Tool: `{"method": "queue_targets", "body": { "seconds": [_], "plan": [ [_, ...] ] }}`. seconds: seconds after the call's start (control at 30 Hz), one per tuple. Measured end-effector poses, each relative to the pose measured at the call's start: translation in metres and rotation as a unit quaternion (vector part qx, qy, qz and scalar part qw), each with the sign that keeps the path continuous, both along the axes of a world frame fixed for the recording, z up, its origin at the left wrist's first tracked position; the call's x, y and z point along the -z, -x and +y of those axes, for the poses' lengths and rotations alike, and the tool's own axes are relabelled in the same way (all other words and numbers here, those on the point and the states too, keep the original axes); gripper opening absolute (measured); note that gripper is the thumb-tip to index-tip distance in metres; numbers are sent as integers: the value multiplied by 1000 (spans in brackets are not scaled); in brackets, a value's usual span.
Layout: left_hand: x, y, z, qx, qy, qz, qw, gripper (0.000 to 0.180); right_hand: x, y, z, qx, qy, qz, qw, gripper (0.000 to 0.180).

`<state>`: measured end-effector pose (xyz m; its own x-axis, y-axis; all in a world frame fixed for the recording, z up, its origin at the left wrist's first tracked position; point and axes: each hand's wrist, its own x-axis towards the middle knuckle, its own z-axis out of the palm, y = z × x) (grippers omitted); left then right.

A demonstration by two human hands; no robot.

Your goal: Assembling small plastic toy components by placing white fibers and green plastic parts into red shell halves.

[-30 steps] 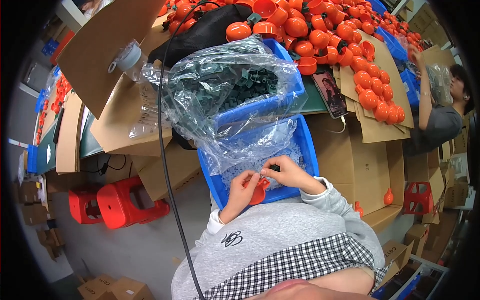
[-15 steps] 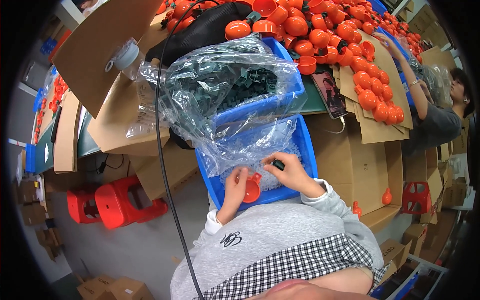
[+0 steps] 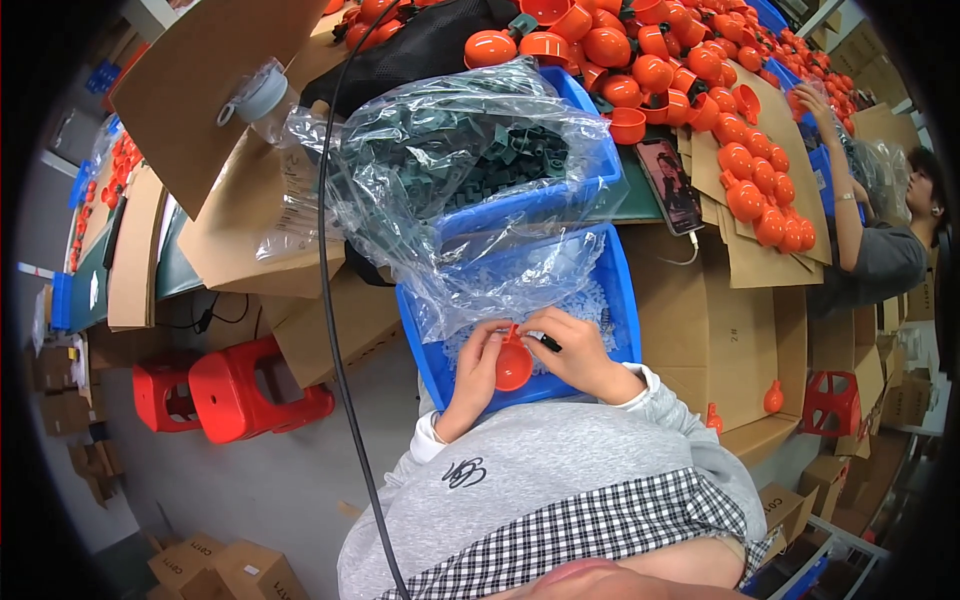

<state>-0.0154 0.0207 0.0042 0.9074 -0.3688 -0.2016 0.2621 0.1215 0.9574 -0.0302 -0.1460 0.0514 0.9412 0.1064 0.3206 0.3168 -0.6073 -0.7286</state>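
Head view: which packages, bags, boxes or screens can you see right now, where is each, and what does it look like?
Phone: flat on the table right of the bins, dark lit screen, cable attached.
Plastic bag: clear, crumpled, lining the upper blue bin, holding dark green parts.
Cardboard boxes: brown, on the floor at lower left.
Cardboard sheet: brown, upper left.

We sit in a small assembly workshop: heaps of identical orange plastic parts (image 3: 750, 170) on flattened cardboard (image 3: 760, 240), blue parts bins (image 3: 620, 300), bagged components (image 3: 480, 160), stacked cartons (image 3: 230, 570) and a co-worker (image 3: 870, 250) at the same bench.
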Motion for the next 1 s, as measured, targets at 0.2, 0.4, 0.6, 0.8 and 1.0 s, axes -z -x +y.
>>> {"method": "queue_targets", "body": {
  "seconds": [0.2, 0.4, 0.6, 0.8, 1.0],
  "plan": [
    [-1, 2, -2, 24, 27, 17, 999, 26, -1, 1, -5, 13, -16, 9, 1000, 12],
    [-11, 1, 3, 32, 74, 86, 993, 31, -8, -2, -31, -24, -163, 282, 945, 36],
    [-27, -4, 5, 79, 188, 165, 965, 36, -8, -7, -52, -94, -351, 383, 849, 41],
    [-26, -3, 4, 98, 54, 40, 993, 36, 4, -7, -50, -52, -469, 311, 825, 50],
    [-22, -2, 3, 64, 48, 51, 996, 46, -2, -4, -36, -81, -360, 313, 875, 41]
  ]
}}
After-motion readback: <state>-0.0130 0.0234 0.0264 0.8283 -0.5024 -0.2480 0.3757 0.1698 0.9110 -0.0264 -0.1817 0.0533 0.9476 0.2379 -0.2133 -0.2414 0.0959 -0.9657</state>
